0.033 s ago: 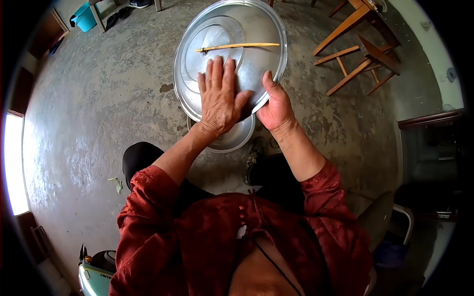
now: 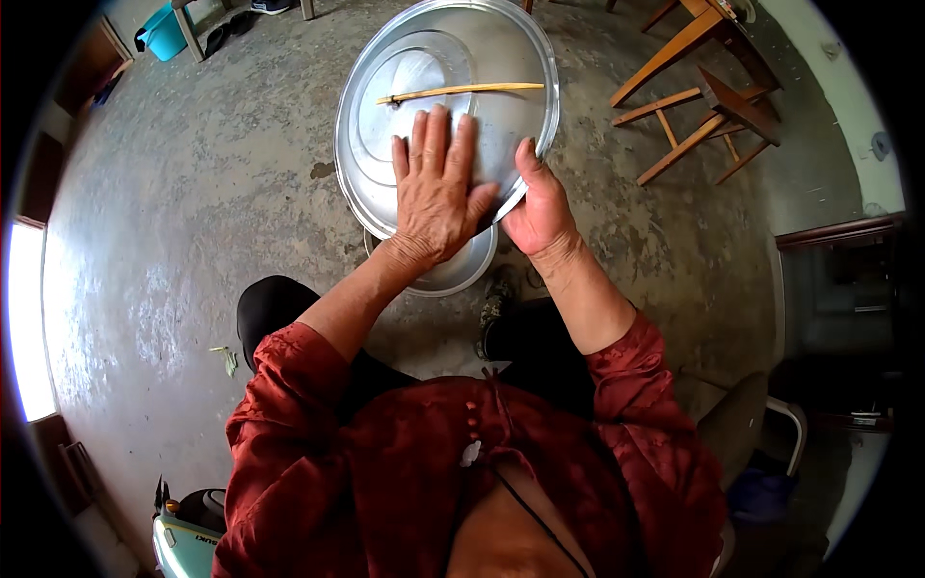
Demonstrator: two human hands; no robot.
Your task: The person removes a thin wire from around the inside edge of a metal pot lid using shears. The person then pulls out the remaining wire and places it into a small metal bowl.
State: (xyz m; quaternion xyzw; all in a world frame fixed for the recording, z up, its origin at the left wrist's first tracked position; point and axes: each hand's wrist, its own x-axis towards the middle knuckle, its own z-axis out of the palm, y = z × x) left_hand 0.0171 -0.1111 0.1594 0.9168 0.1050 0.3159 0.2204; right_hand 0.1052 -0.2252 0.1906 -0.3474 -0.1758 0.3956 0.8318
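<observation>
A large round metal pot lid [image 2: 506, 144], with a slim wooden stick [image 2: 462, 91] across it as a handle, is held tilted in front of me. My left hand [image 2: 436, 193] lies on the lid's face just below the stick, palm down with its fingers stretched out. At the lid's lower right edge, my right hand [image 2: 541, 207] grips the rim, thumb on the upper side and fingers hidden beneath. Under the lid, partly covered by it, a metal basin [image 2: 462, 275] shows between my feet.
Worn concrete floor [image 2: 222, 183] spreads around me. Wooden stools [image 2: 689, 140] stand at the far right, and a turquoise bucket [image 2: 166, 37] is at the far left. A green leafy scrap [image 2: 227, 360] lies left of my knee.
My left hand has slid slightly to the right across the lid. The lid has shifted a little to the left, while my right hand keeps its grip on the rim.
</observation>
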